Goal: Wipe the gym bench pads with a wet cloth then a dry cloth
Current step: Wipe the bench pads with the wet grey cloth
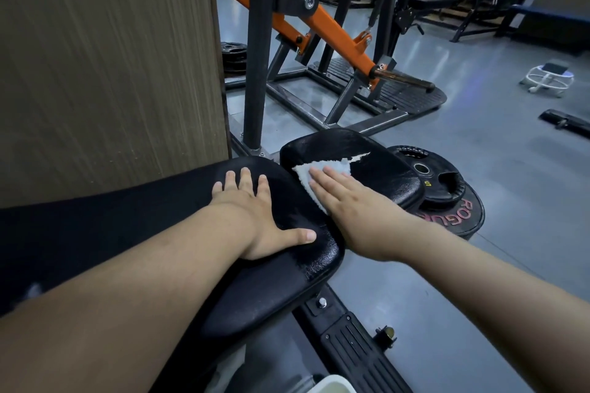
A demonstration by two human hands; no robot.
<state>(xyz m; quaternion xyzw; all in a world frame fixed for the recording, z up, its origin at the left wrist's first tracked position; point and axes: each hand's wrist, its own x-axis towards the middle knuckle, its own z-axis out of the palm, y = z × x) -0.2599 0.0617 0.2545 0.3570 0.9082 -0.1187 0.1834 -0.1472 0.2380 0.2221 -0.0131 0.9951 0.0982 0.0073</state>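
Here the right hand (348, 201) lies flat with straight fingers on a white cloth (316, 174), pressing it onto the far pad (383, 169), while the left hand (255, 214), fingers spread and grasping nothing, rests on the near pad (287, 281) just beside it.

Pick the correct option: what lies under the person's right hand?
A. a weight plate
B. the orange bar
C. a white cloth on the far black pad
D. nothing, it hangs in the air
C: the right hand lies flat with straight fingers on the white cloth, which rests on the far pad; the left hand presses the near pad without any cloth.
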